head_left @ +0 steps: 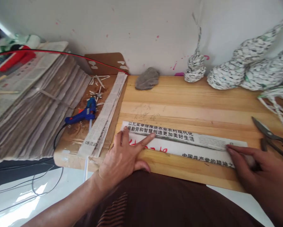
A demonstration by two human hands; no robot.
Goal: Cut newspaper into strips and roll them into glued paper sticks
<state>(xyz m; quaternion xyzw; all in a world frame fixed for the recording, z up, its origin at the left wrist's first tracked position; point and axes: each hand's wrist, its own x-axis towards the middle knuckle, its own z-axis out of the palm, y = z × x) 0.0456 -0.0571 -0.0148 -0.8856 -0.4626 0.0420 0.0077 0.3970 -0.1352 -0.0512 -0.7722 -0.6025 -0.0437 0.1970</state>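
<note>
Two overlapping newspaper strips [217, 143] lie lengthwise on a wooden board [179, 101], one partly over the other, with black print and red marks. A thin dark line runs between them; whether it is a rod or a folded edge I cannot tell. My left hand [124, 151] rests spread on the strips' left end, its index fingertip at the dark line and its thumb on the board's front edge. My right hand [255, 164] has its fingertips pinched at the right part of the strip's edge. The undersides of those fingers are hidden.
Scissors [271, 134] lie to the right. Woven paper gourd shapes [228, 72] and a grey cloth [147, 78] sit at the back by the wall. On the left are cut newspaper strips [108, 110], a blue glue gun [83, 115] and a tied newspaper stack [44, 94].
</note>
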